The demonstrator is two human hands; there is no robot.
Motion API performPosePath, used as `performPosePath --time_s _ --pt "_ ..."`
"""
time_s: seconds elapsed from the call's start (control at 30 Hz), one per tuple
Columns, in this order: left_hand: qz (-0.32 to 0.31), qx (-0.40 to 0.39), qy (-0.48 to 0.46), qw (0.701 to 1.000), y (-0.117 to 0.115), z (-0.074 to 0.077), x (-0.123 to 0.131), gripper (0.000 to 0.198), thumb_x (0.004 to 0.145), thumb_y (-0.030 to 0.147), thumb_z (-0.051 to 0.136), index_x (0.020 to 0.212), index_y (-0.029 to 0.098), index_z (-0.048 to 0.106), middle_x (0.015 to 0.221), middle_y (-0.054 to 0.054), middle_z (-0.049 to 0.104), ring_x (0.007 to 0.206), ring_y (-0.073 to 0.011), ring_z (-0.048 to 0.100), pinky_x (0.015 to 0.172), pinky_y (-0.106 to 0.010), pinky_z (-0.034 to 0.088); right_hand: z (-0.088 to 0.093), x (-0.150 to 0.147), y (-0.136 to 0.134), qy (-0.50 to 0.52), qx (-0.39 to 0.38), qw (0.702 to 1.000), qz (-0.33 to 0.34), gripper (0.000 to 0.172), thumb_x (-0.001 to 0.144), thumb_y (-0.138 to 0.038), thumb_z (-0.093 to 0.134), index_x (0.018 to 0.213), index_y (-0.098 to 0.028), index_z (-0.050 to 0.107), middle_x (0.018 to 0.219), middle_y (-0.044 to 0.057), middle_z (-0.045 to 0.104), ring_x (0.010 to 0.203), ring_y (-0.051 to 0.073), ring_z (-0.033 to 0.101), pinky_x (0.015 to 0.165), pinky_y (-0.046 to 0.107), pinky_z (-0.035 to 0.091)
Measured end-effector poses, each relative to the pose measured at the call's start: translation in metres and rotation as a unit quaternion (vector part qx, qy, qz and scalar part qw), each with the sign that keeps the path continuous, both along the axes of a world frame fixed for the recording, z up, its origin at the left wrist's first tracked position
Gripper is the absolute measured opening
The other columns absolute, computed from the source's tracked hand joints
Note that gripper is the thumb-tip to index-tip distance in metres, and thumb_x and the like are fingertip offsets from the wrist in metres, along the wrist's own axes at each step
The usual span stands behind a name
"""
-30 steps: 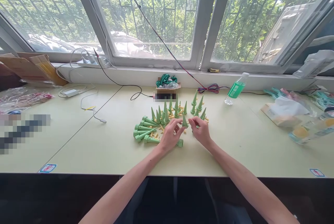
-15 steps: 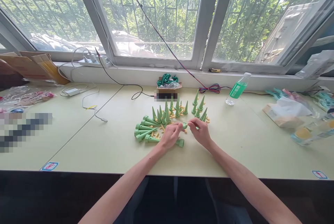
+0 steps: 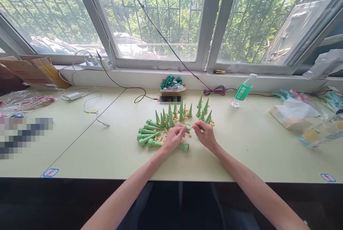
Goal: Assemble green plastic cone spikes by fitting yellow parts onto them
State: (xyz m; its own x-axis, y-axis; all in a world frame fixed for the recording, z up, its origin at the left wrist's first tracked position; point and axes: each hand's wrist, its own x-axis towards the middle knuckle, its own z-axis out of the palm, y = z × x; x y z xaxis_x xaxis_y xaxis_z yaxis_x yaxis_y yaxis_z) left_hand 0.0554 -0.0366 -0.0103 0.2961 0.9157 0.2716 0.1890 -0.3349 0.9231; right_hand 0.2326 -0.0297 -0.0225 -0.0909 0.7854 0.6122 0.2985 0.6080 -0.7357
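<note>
Cone [image 3: 188, 127] pinched by the left hand [image 3: 174, 138], grip closed! Right hand [image 3: 205, 135] bunched just beside; its hold, can't tell.

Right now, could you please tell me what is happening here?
At a pale yellow table, a person's left hand holds a round-ended green plastic piece; the right hand pinches beside it, on what is too small to tell. Green plastic cones stand beyond the hands; others lie to the left, with tan cylindrical pegs scattered among them.

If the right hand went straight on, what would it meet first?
The right hand would likely meet the green piece in the left hand first; any gap between them is hard to judge.
</note>
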Motion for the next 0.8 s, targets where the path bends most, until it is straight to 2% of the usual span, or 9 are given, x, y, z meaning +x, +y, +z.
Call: performPosePath --time_s 0.1,0.3,0.53,0.8 --pt "-0.002 0.005 0.008 1.000 -0.0014 0.0031 -0.0008 0.060 0.092 0.061 0.043 0.063 0.012 0.064 0.075 -0.007 0.062 0.071 -0.0155 0.056 0.063 -0.025 0.042 -0.0002 0.0006 0.0006 -0.001 0.006 1.000 0.005 0.025 0.093 -0.035 0.055 0.074 -0.018 0.058 0.060 -0.003 0.051 0.052 0.009 0.042 0.050 0.022 0.037" --pt "-0.014 0.013 0.006 1.000 0.0009 0.0027 -0.0045 0.056 0.092 0.058 0.045 0.059 0.014 0.055 0.073 -0.004 0.057 0.071 -0.0138 0.052 0.066 -0.024 0.041 0.0011 0.0008 0.0003 0.002 -0.001 1.000 0.017 0.023 0.093 -0.035 0.056 0.076 -0.019 0.058 0.061 -0.003 0.054 0.052 0.009 0.045 0.050 0.022 0.039" --pt "-0.037 -0.017 -0.019 0.999 0.0007 0.0046 -0.0050 0.049 0.090 0.057 0.050 0.067 0.014 0.055 0.072 -0.001 0.050 0.063 -0.0104 0.046 0.058 -0.022 0.036 0.0026 -0.0003 -0.0005 0.018 -0.028 0.999 0.035 0.023 0.092 -0.038 0.056 0.080 -0.019 0.060 0.061 -0.002 0.054 0.052 0.010 0.048 0.051 0.023 0.043" --pt "-0.046 -0.025 -0.042 0.998 0.0009 0.0007 -0.0046 0.037 0.087 0.050 0.058 0.079 0.015 0.058 0.078 -0.001 0.052 0.066 -0.0109 0.051 0.060 -0.022 0.042 -0.0011 0.0014 0.0012 -0.003 -0.028 0.999 0.017 0.027 0.094 -0.041 0.053 0.080 -0.019 0.059 0.059 -0.003 0.052 0.052 0.011 0.046 0.050 0.023 0.040"
